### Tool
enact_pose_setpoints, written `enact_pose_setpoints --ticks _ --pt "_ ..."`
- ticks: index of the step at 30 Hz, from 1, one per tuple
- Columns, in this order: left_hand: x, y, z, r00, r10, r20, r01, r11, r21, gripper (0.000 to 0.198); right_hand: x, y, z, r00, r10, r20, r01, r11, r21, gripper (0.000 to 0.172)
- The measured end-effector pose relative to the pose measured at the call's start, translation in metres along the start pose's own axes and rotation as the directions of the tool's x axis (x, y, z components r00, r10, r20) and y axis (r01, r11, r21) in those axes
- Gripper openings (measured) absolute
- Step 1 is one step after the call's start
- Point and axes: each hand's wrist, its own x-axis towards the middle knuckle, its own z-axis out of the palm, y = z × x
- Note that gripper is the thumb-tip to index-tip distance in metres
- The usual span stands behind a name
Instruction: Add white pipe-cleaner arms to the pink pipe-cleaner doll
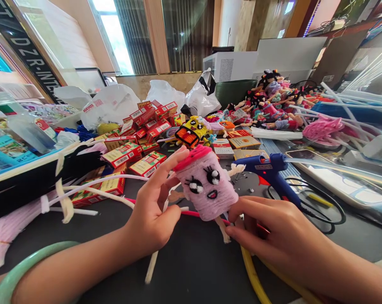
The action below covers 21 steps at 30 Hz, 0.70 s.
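A pink fuzzy doll (208,185) with a darker pink top, black-and-white eyes and a small mouth is held up over the dark table, tilted to the left. My left hand (156,202) has its fingers closed on the doll's left side and top edge. At the lower right corner, my right hand (267,228) pinches the doll near a cream leg (223,230). One cream arm (237,169) sticks out at the right. A blue glue gun (276,175) lies just behind my right hand.
Red and yellow small boxes (123,154) are piled behind my left hand. A yellow doll (191,131) stands at the back centre, with heaped dolls (275,101) to its right. Pink and black fuzzy stems lie at left; a cable and phone-like device (333,179) lie at right.
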Motion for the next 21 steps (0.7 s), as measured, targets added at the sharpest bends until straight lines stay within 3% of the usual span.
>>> enact_pose_setpoints --ticks 15,21 --pt "0.004 0.007 0.004 0.976 -0.212 -0.058 0.190 0.946 -0.263 0.074 -0.001 0.001 0.002 1.000 -0.024 -0.017 0.024 1.000 -0.001 0.013" --pt "0.011 0.008 0.007 0.929 -0.354 -0.109 0.270 0.849 -0.455 0.050 0.002 0.001 0.002 0.999 -0.030 -0.023 0.030 1.000 -0.005 0.011"
